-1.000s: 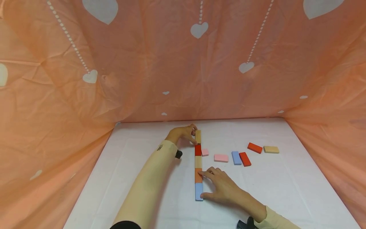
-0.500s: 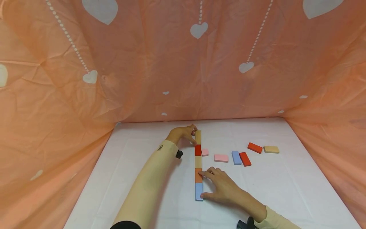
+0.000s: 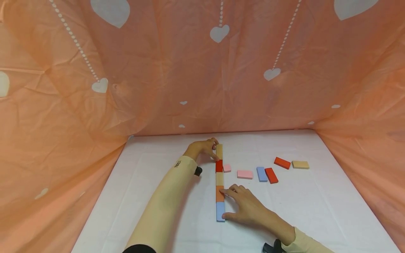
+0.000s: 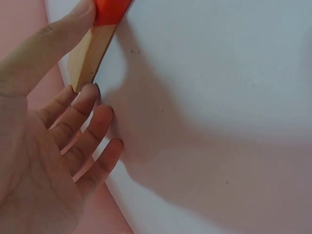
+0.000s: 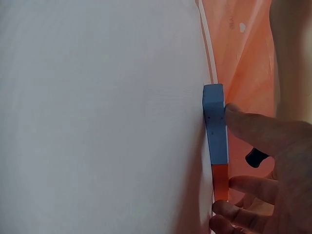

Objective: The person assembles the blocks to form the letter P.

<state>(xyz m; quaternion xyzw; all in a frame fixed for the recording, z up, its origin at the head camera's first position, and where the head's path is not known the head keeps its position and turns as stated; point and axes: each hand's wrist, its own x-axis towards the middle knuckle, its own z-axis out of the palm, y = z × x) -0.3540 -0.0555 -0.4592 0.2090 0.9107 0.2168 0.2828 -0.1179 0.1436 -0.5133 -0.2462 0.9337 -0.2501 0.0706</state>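
The tabletop (image 3: pixel 158 196) is showing a smooth, matt white sheet, creased in faint lines, possibly thin plastic or paper. The backdrop (image 3: pixel 158 70) is hanging as crinkled, slightly sheeny peach film printed with white hearts. The blocks in the row (image 3: pixel 219 182) are looking like painted wood, matt and smooth; the tan block (image 4: pixel 90 53) is showing bare, pale wood grain along its side, and the blue block (image 5: pixel 215 126) is wearing a flat, chalky coat of paint. The sleeves (image 3: pixel 167 196) are looking like soft, stretchy cream cloth.

Open white table (image 3: pixel 316 211) right of loose blocks (image 3: pixel 267 170)
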